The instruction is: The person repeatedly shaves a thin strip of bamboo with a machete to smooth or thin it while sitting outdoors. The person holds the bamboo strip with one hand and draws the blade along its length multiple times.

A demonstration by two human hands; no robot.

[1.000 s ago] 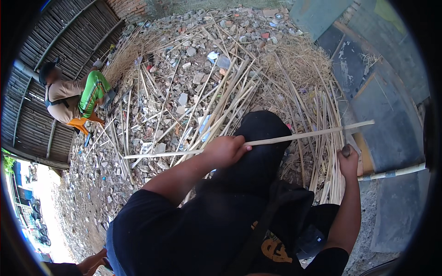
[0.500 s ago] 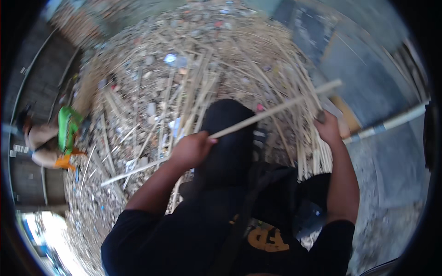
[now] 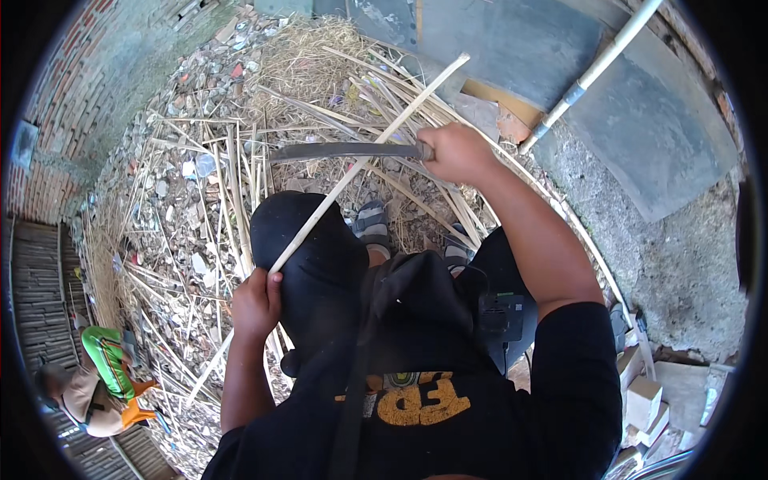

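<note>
My left hand (image 3: 256, 306) is closed around a long pale bamboo strip (image 3: 322, 210), which runs slantwise over my black-clad knee, its far end pointing up and to the right. In my right hand (image 3: 458, 152) is the short handle of a machete (image 3: 328, 150), the fingers wrapped round it. Its long dark blade points left and crosses the strip beyond my knee. Whether the blade's edge presses on the strip, I cannot tell.
Loose bamboo strips (image 3: 234, 188) and straw (image 3: 312, 60) cover the rubble ground. A pole (image 3: 596, 72) leans by grey boards (image 3: 512, 48) at the right. Another person (image 3: 100, 392) is at the lower left. Pale blocks (image 3: 642, 400) lie at the lower right.
The machete's blade now shows across the strip; my right hand has moved left and up in the picture. My left hand is lower and further left, and the view has turned.
</note>
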